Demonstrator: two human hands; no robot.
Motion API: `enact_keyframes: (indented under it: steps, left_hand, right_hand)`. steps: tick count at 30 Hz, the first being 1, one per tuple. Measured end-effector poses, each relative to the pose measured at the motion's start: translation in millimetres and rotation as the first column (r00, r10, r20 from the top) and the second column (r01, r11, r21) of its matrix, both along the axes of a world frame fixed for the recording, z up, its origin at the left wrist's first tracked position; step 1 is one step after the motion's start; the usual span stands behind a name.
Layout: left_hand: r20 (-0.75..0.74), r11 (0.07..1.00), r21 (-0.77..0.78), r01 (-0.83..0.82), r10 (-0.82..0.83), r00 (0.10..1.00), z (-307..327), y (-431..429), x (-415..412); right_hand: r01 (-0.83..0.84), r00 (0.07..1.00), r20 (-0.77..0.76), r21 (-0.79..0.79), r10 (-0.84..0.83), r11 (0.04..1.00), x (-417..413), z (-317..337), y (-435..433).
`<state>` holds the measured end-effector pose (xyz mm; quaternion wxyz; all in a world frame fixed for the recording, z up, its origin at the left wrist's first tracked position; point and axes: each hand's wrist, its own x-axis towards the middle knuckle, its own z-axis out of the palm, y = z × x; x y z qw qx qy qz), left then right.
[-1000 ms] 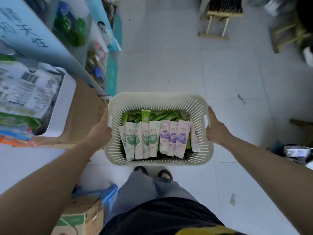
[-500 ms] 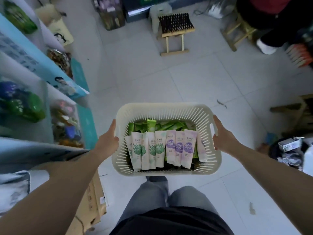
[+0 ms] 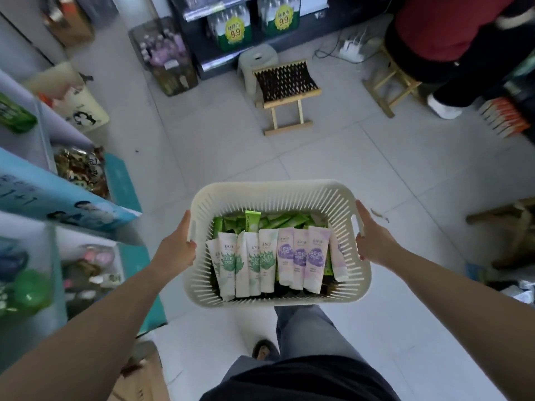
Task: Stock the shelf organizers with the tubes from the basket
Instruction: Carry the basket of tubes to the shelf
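Note:
I carry a cream slotted basket in front of me at waist height. My left hand grips its left handle and my right hand grips its right handle. Inside lie several white tubes with green leaf prints, several white tubes with purple prints, and green tubes at the back. The shelf stands along my left; no organizers are plainly visible.
A folding wooden stool and a grey plastic stool stand ahead on the tiled floor. A seated person is at the far right on a wooden stool. A bottle display lines the back. Cardboard box sits near my left foot.
The view has swung up and forward along the aisle, revealing the stools and back display. Both hands keep the same grip on the basket, and my legs have stepped forward.

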<state>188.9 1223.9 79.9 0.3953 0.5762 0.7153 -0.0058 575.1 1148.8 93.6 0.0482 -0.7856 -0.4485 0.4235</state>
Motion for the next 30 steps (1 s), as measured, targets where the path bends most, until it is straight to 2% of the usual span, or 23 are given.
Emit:
enact_keyframes:
  steps: [4, 9, 11, 16, 24, 30]
  left_hand:
    - [0.008, 0.998, 0.008, -0.069, 0.069, 0.998, -1.4, 63.5, 22.6]
    - [-0.016, 0.998, 0.053, -0.039, 0.040, 0.999, -0.7, 142.8, 51.5]
    - [0.017, 0.997, 0.064, -0.037, 0.036, 0.999, -0.3, 174.6, 64.3]
    - [0.011, 0.999, 0.041, -0.029, 0.029, 1.000, -2.4, 241.5, 83.1]
    - [0.058, 1.000, -0.020, 0.013, -0.011, 0.998, -9.0, 404.6, 116.0]
    - [0.069, 1.000, 0.005, 0.028, -0.028, 0.997, 2.8, 506.8, 138.5]
  right_hand:
    - [-0.073, 0.997, -0.008, -0.010, 0.073, 0.997, 22.5, 0.7, 68.7]
    - [-0.100, 0.995, 0.025, -0.013, 0.101, 0.995, 53.3, 9.3, 153.8]
    - [-0.102, 0.994, 0.024, -0.015, 0.102, 0.995, 64.3, 10.8, 186.3]
    - [-0.105, 0.993, 0.046, -0.031, 0.106, 0.994, 84.7, 11.3, 247.7]
    - [-0.004, 0.999, 0.044, -0.035, 0.005, 0.999, 114.9, 6.2, 385.7]
    - [0.056, 0.998, 0.033, 0.000, -0.056, 0.998, 134.1, 13.5, 478.8]
